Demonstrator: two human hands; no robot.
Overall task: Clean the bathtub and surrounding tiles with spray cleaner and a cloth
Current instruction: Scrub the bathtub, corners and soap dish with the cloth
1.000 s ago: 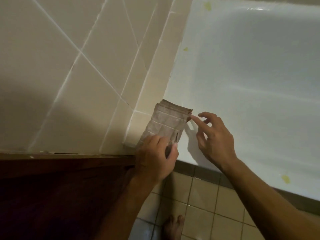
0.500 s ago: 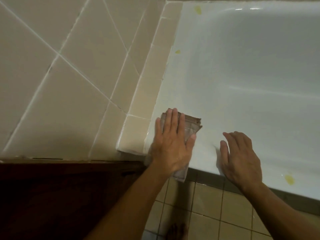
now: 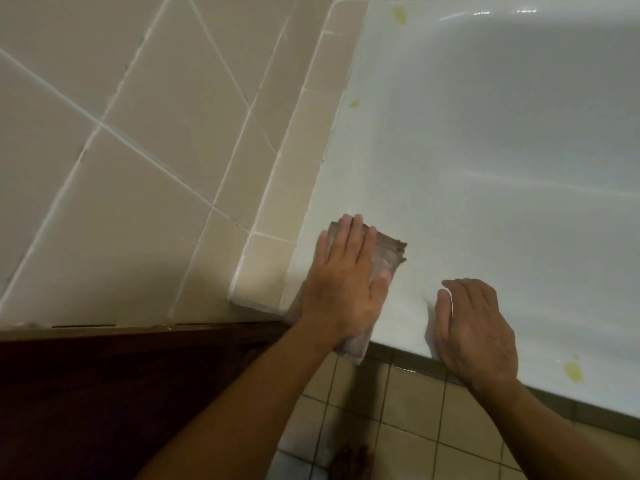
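- No text, label, brand name, number or sign can be read anywhere in the view.
- The folded cloth (image 3: pixel 388 252) carries only a faint woven check, with no lettering.
- The bathtub rim (image 3: pixel 408 306) and the wall tiles (image 3: pixel 138 209) bear no print or markings.
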